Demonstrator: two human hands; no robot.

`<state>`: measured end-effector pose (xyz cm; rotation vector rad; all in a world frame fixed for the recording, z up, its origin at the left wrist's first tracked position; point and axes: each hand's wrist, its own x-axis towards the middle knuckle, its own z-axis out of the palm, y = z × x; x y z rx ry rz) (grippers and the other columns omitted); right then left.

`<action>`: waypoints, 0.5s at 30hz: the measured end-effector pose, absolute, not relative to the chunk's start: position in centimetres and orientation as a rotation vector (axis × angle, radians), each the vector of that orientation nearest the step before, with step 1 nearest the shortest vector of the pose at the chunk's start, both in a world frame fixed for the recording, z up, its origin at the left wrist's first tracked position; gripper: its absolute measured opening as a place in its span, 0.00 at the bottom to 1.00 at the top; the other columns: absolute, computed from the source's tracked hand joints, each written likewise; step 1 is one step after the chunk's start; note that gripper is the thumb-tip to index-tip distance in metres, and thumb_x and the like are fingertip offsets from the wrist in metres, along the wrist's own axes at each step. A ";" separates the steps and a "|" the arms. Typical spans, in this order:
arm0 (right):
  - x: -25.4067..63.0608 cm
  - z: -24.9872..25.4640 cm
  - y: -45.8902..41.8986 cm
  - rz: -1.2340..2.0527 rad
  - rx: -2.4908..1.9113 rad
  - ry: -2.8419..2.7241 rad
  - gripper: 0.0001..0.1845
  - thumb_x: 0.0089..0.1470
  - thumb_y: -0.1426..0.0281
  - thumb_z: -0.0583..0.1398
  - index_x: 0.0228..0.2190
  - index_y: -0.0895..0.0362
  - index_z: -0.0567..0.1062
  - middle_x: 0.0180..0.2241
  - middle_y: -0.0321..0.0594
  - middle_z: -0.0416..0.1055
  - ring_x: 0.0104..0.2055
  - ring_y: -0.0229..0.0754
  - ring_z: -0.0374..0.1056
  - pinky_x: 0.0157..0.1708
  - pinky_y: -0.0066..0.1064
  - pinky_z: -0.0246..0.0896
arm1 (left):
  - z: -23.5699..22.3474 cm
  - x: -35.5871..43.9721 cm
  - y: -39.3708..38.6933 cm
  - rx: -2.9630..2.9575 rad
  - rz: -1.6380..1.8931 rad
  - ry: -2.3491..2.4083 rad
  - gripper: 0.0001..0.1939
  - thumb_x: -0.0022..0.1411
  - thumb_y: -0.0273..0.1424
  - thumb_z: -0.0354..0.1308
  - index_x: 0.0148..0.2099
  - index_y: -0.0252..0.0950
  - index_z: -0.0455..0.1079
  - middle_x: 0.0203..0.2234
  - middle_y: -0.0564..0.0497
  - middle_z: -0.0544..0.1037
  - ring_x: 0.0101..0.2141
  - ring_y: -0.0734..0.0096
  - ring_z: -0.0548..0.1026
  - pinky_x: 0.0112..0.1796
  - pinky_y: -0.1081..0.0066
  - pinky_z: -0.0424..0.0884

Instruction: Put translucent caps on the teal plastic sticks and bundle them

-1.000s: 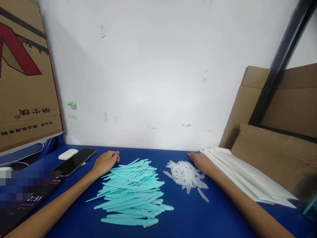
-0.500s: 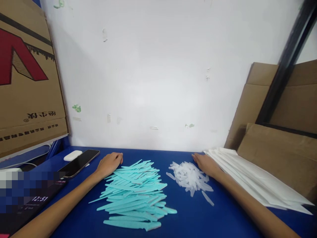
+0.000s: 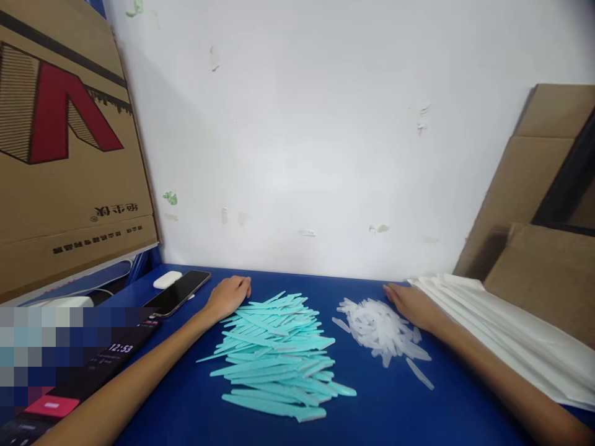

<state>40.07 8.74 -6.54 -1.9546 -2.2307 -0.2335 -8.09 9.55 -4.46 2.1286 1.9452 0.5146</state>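
A heap of several turquoise plastic sticks [image 3: 276,353] lies on the blue table [image 3: 372,412] in front of me. To its right is a smaller pile of clear plastic pieces [image 3: 379,331]. My left hand [image 3: 227,296] rests palm down at the far left edge of the turquoise heap, fingers curled loosely, holding nothing. My right hand [image 3: 411,305] lies flat at the far right edge of the clear pile, fingers stretched toward the wall, empty.
A stack of white paper bags [image 3: 502,337] lies right of my right arm, with cardboard [image 3: 548,272] behind it. At left are a dark phone [image 3: 179,292], a white earbud case [image 3: 167,279], a second phone showing a clock [image 3: 93,371] and a large cardboard box [image 3: 65,161]. A white wall stands behind.
The view has shifted leftward, so everything sits further right in frame. Both hands stay in the same places beside their piles.
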 end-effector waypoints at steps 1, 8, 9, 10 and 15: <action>40.1 -6.5 8.8 -0.220 -1.941 -2.234 0.25 0.70 0.63 0.43 0.32 0.56 0.74 0.30 0.48 0.78 0.32 0.51 0.74 0.34 0.38 0.59 | -4.4 -8.1 9.6 2.141 0.530 1.933 0.18 0.69 0.38 0.59 0.56 0.34 0.69 0.51 0.45 0.74 0.46 0.60 0.76 0.45 0.56 0.76; 40.4 -6.4 8.8 -0.151 -1.879 -2.187 0.22 0.69 0.62 0.45 0.31 0.55 0.73 0.28 0.45 0.77 0.30 0.49 0.73 0.34 0.36 0.59 | -3.0 -6.8 7.8 2.293 0.851 1.828 0.24 0.75 0.37 0.36 0.38 0.37 0.71 0.32 0.49 0.77 0.38 0.59 0.76 0.40 0.61 0.68; 40.4 -6.2 8.7 -0.146 -1.877 -2.160 0.20 0.69 0.63 0.46 0.34 0.55 0.74 0.27 0.43 0.77 0.30 0.49 0.74 0.34 0.35 0.59 | -2.4 -6.4 7.2 2.321 0.919 1.805 0.23 0.75 0.38 0.34 0.43 0.38 0.70 0.34 0.48 0.77 0.39 0.58 0.75 0.41 0.61 0.67; 40.4 -6.0 8.6 -0.145 -1.880 -2.125 0.18 0.69 0.63 0.46 0.39 0.55 0.73 0.26 0.42 0.77 0.30 0.49 0.74 0.33 0.35 0.59 | -1.8 -5.9 6.4 2.352 0.976 1.773 0.21 0.75 0.39 0.34 0.48 0.38 0.68 0.36 0.48 0.76 0.40 0.58 0.74 0.42 0.61 0.66; 39.6 -3.4 7.2 -0.210 -1.885 -1.933 0.19 0.69 0.61 0.46 0.55 0.55 0.65 0.29 0.40 0.78 0.30 0.49 0.74 0.32 0.34 0.59 | 1.2 -3.0 1.4 2.788 1.165 1.228 0.11 0.72 0.34 0.44 0.41 0.38 0.65 0.32 0.49 0.72 0.35 0.61 0.68 0.36 0.62 0.63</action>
